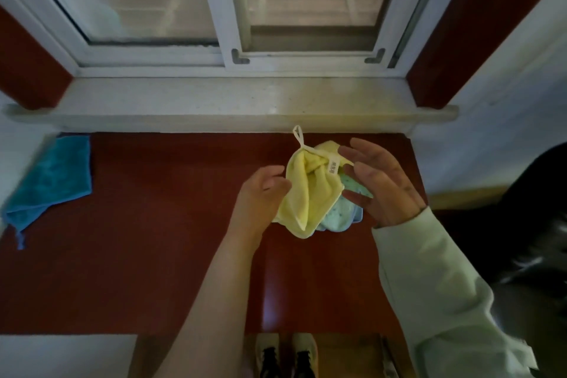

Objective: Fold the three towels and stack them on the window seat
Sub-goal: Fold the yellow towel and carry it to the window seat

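A crumpled yellow towel (302,193) with a white hanging loop and a small label lies on the dark red window seat (159,224). It rests on top of a pale green dotted towel (343,212) with a blue edge. My left hand (260,190) touches the yellow towel's left edge, fingers curled against the fabric. My right hand (380,181) hovers at the right of both towels, palm turned inward and fingers spread, with fingertips near the label. A blue towel (49,181) lies spread out at the far left of the seat, part of it hanging over the edge.
A pale stone window sill (214,101) runs along the back of the seat below a white-framed window (224,9). A dark object (527,224) sits at the right. My shoes (287,356) show on the floor below the seat's front edge.
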A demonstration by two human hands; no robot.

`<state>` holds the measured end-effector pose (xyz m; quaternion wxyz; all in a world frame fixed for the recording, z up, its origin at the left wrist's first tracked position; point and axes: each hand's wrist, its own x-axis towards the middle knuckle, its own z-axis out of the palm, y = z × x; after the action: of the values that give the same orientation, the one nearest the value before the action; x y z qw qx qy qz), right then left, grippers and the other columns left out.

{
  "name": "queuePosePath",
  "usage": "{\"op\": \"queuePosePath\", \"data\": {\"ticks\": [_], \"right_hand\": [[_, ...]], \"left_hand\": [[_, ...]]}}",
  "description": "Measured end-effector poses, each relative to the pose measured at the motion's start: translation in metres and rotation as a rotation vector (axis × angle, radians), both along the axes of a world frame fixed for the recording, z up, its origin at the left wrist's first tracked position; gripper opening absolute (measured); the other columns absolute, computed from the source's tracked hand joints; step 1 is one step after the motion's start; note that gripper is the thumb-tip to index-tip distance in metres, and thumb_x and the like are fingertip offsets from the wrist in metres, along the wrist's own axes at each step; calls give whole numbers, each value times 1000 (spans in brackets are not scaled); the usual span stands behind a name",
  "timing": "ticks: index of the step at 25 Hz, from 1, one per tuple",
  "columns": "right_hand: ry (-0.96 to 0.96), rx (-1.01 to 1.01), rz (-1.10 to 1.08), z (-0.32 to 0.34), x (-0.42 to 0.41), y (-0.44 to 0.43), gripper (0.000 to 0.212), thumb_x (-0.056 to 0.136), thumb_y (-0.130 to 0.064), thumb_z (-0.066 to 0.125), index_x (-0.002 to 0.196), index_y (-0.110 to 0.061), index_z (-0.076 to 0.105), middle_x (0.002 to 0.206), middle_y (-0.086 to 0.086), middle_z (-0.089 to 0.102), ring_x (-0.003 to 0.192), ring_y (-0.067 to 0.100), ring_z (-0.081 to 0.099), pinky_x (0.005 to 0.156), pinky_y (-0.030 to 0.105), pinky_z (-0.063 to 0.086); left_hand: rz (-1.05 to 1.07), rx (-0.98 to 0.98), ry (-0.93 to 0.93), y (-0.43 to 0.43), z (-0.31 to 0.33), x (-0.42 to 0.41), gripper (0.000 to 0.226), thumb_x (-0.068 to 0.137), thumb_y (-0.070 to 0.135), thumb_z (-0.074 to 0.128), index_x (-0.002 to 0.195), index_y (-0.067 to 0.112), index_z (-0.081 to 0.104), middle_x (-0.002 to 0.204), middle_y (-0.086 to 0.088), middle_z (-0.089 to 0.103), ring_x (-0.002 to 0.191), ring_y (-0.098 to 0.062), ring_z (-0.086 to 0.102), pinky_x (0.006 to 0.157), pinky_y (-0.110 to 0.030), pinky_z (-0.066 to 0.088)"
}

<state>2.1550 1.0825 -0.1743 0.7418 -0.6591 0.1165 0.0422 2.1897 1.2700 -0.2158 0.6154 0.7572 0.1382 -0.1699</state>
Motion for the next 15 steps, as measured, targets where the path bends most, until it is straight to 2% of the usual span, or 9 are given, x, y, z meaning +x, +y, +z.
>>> {"op": "queuePosePath", "data": {"ticks": [3,6,9,12,15], "right_hand": [[30,-43,-27,-15,4,-3,34,78,-30,60,106,-48,65,117,-20,69,104,-2,64,90,37,49],[46,-71,-62,-25,7,-9,34,78,-29,61,108,-46,64,118,-19,68,103,-2,65,92,38,49],[43,-67,-89,-27,9,-12,35,79,-27,61,110,-43,64,117,-18,69,101,-2,66,93,40,50],[32,-57,-106,-24,12,-12,35,79,-27,63,110,-44,65,117,-18,69,104,0,65,93,39,50],[-20,-74,-107,-15,18,-8,35,85,-19,66,114,-39,63,117,-14,69,102,0,67,86,33,52]], "left_hand": [[-117,105,120,-12,-42,8,34,93,23,63,127,25,60,123,3,64,106,-13,62,71,-21,46],[-227,165,195,-22,-69,11,46,92,26,66,136,25,56,124,6,58,107,-12,58,76,-25,43],[-224,198,125,-27,-75,15,43,90,18,68,131,25,60,117,5,61,93,-7,61,77,-26,52],[-170,147,107,-27,-64,21,43,88,4,62,124,26,65,107,-2,66,85,-13,64,83,-38,60],[-106,26,34,-20,-28,31,38,87,5,55,113,27,71,104,2,71,91,-15,67,83,-36,56]]}}
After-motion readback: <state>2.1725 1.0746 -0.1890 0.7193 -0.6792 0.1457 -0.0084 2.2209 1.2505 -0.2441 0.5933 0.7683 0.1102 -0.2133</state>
